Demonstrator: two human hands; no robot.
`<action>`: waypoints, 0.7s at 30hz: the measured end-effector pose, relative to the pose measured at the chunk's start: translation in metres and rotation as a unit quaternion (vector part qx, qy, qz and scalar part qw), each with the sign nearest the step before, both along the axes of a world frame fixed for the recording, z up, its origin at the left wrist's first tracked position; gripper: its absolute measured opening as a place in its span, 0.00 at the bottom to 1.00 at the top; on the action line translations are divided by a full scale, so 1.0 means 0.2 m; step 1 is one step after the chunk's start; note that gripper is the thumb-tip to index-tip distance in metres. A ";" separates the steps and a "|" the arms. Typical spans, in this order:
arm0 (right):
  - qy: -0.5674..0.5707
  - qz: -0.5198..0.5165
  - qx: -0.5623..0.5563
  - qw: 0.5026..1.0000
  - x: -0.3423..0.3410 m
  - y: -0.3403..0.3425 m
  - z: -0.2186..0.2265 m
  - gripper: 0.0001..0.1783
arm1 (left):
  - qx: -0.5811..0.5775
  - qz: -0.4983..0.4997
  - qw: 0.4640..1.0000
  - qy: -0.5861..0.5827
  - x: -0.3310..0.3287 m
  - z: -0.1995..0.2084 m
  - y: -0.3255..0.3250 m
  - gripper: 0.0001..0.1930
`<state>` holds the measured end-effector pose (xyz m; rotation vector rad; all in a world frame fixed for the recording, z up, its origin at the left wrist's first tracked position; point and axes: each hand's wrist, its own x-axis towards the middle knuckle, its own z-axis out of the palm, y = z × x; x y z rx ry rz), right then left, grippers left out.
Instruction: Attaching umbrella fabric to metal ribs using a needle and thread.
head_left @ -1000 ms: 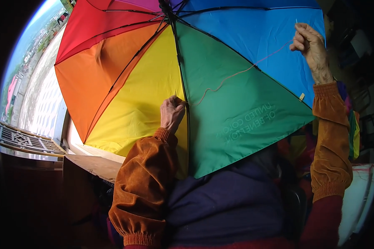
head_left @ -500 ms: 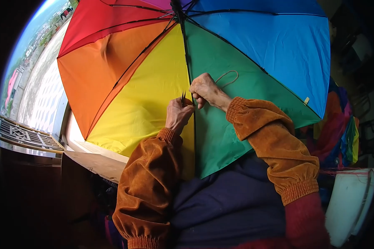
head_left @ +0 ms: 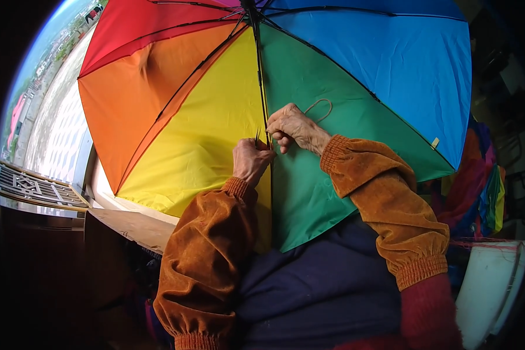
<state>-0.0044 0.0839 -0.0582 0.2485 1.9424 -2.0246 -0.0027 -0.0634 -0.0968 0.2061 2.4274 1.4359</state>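
Note:
An opened umbrella with rainbow panels spreads before me, its underside and dark ribs facing me. A thin rib (head_left: 261, 76) runs down between the yellow panel (head_left: 210, 140) and the green panel (head_left: 315, 175). Beside this rib, my left hand (head_left: 252, 160) is closed around a small dark two-pointed tool (head_left: 258, 135), of which only the tips show. Just above and to the right, my right hand (head_left: 294, 126) pinches at the rib; what lies between its fingertips is too small to make out. A thin pale cord loop (head_left: 319, 107) sticks out behind the right hand.
Bundled colourful fabric (head_left: 478, 181) lies at the right, above a pale panel-like object (head_left: 490, 286). A cardboard-like sheet (head_left: 137, 230) sits under the umbrella's lower left edge. Farther left are a metal grille (head_left: 41, 186) and a bright outdoor view.
The umbrella has shifted slightly, its right edge a little farther right. Both hands keep almost the same place at the rib, and the dark tool's tips show less.

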 end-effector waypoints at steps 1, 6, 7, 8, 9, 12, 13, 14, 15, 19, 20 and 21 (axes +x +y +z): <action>-0.003 -0.002 -0.001 1.000 0.00 0.00 0.00 0.09 | -0.001 0.000 1.000 0.002 0.00 0.00 0.00 0.10; 0.020 0.070 0.131 0.989 0.01 0.01 0.00 0.09 | -0.028 -0.021 0.999 0.005 -0.01 -0.02 -0.01 0.11; 0.108 0.120 0.251 0.954 0.01 0.03 0.01 0.07 | -0.021 -0.022 1.000 -0.005 -0.01 -0.02 -0.01 0.11; 0.195 0.168 0.365 0.895 0.01 0.04 0.01 0.05 | -0.012 -0.023 1.000 -0.013 -0.01 -0.02 -0.02 0.11; 0.255 0.205 0.491 0.807 0.02 0.06 0.02 0.04 | -0.010 -0.021 1.000 -0.012 -0.02 -0.03 -0.01 0.11; 0.263 0.262 0.513 0.774 0.09 0.10 0.04 0.04 | 0.004 -0.012 1.000 -0.027 -0.02 -0.03 -0.01 0.13; 0.244 0.295 0.530 0.757 0.11 0.10 0.05 0.05 | 0.004 -0.012 1.000 -0.020 -0.02 -0.03 -0.02 0.13; 0.255 0.284 0.532 0.755 0.13 0.10 0.05 0.05 | 0.023 -0.015 0.999 -0.037 -0.01 -0.02 -0.02 0.12; 0.235 0.268 0.536 0.765 0.15 0.10 0.07 0.04 | 0.043 -0.018 0.997 -0.055 -0.01 -0.02 -0.02 0.11; 0.220 0.227 0.543 0.778 0.21 0.07 0.08 0.04 | 0.083 -0.018 0.990 -0.110 -0.01 0.01 -0.03 0.10; 0.245 0.222 0.542 0.773 0.22 0.06 0.07 0.03 | 0.093 -0.018 0.987 -0.126 0.00 0.02 -0.03 0.10; 0.270 0.217 0.541 0.767 0.22 0.05 0.07 0.03 | 0.093 -0.018 0.987 -0.128 0.00 0.02 -0.03 0.10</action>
